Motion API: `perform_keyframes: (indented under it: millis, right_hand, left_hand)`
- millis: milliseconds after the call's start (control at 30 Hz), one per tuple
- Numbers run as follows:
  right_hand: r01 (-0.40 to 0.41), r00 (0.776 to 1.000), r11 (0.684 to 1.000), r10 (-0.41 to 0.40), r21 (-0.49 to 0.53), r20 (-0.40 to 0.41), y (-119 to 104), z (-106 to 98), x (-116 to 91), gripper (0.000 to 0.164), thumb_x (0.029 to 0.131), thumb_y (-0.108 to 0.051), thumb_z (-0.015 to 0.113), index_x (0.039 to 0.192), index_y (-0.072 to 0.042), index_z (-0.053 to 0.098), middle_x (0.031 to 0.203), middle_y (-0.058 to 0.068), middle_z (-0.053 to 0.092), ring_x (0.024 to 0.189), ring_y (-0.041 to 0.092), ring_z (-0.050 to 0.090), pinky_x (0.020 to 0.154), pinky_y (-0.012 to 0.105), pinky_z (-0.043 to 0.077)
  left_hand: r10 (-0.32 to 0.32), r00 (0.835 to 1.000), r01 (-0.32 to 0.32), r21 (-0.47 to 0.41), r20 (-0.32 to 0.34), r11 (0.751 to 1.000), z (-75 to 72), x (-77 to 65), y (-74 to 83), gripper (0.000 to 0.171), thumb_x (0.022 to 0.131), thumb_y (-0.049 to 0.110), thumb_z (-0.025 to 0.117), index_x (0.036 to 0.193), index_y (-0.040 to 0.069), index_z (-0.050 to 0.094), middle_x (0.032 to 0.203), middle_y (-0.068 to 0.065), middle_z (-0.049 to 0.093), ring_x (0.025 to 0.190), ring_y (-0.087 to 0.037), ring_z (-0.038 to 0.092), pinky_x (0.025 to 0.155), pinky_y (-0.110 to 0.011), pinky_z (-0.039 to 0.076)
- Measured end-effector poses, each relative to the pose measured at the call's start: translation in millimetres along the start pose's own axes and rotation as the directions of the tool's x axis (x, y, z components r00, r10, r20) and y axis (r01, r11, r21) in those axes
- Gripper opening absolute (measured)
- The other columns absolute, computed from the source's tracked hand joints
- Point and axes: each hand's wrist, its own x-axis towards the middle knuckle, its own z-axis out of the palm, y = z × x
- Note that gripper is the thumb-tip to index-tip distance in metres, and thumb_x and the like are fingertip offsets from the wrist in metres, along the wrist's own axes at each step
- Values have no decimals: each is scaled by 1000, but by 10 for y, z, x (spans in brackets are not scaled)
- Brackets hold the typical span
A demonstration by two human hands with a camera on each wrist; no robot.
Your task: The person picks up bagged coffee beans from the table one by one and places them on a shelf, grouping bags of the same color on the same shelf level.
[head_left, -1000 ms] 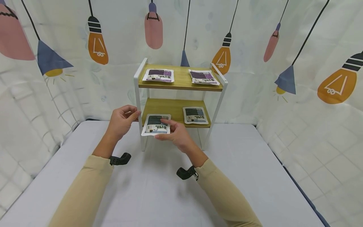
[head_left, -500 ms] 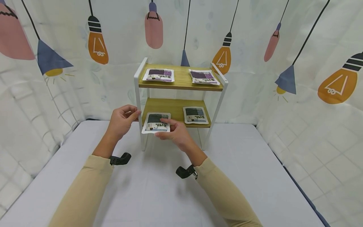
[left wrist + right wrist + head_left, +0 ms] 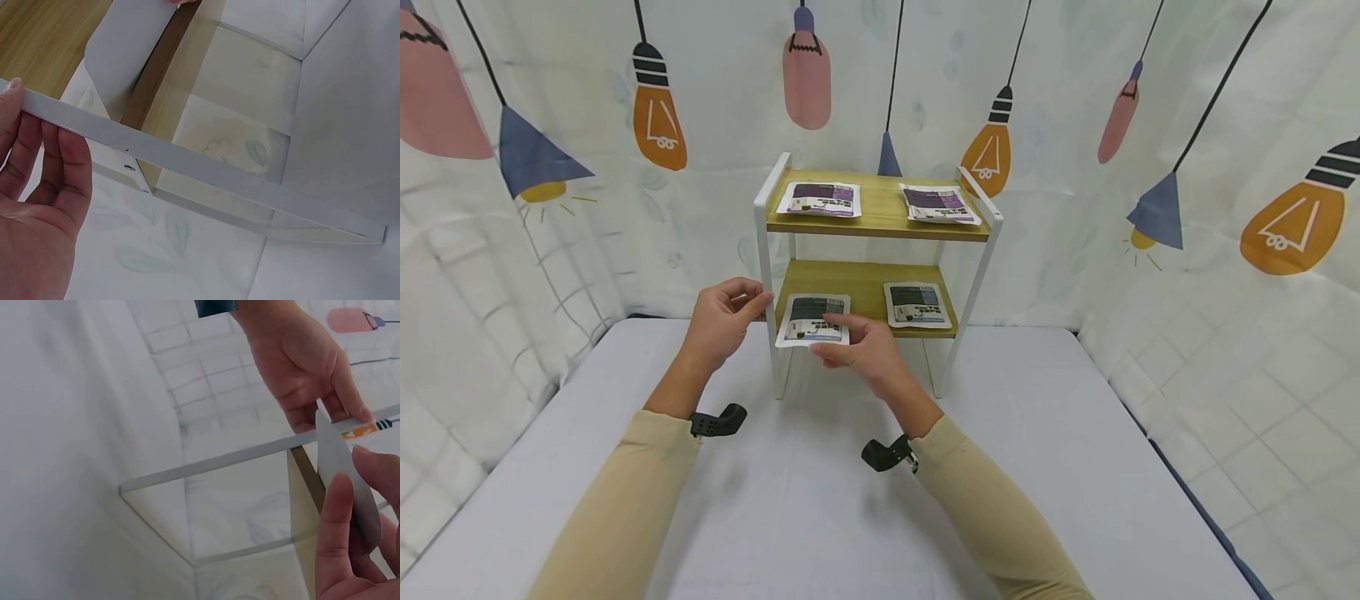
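My left hand (image 3: 722, 325) holds the white front-left post (image 3: 187, 164) of a small two-tier shelf rack (image 3: 877, 235), thumb on one side and fingertips on the other. With thumb and fingers, my right hand (image 3: 868, 354) pinches the right edge of a flat white packet (image 3: 808, 321) with a dark printed panel. That packet lies over the left front of the lower wooden shelf (image 3: 865, 279), its near edge reaching past the shelf's front. In the right wrist view the packet (image 3: 340, 469) appears edge-on between the right thumb and fingers, near the shelf's brown edge.
A similar dark-printed packet (image 3: 917, 305) lies at the right of the lower shelf. Purple-printed packets sit at the left (image 3: 820, 200) and right (image 3: 942, 205) of the top shelf. The rack stands on a white-covered table (image 3: 790, 517), before a lamp-patterned curtain (image 3: 722, 208).
The right hand has moved the packet slightly back over the lower shelf, and it now overhangs the front less. The left hand stays on the post.
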Motion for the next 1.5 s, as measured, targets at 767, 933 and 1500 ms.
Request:
perform_keyframes:
  millis: [767,933,1500]
  right_hand:
    - [60,990,993,-47,98,-132,104,115,34,52,80,-11,88,129,-12,72,93,12,75,71,17,74,76,35,64]
    - [88,988,989,-71,123,-136,111,132,48,49,81,-7,86,128,-10,72,92,13,76,68,16,73,75,36,65]
    - [90,991,981,-72,170,-110,96,132,29,51,86,-2,80,135,-7,67,97,20,77,68,15,75,71,31,64]
  left_hand:
    - [-22,1000,22,-2,15,1000,-2,-6,-17,42,100,41,64,118,3,68,119,-7,66,105,-14,69,106,-45,53]
    - [-27,999,27,3,27,1000,-8,-4,-3,42,101,39,64,120,1,67,121,-9,65,103,-13,69,107,-47,52]
    - [-20,1000,20,-1,21,1000,-10,-2,-11,43,99,42,66,119,4,68,120,-7,67,99,-10,69,106,-44,54]
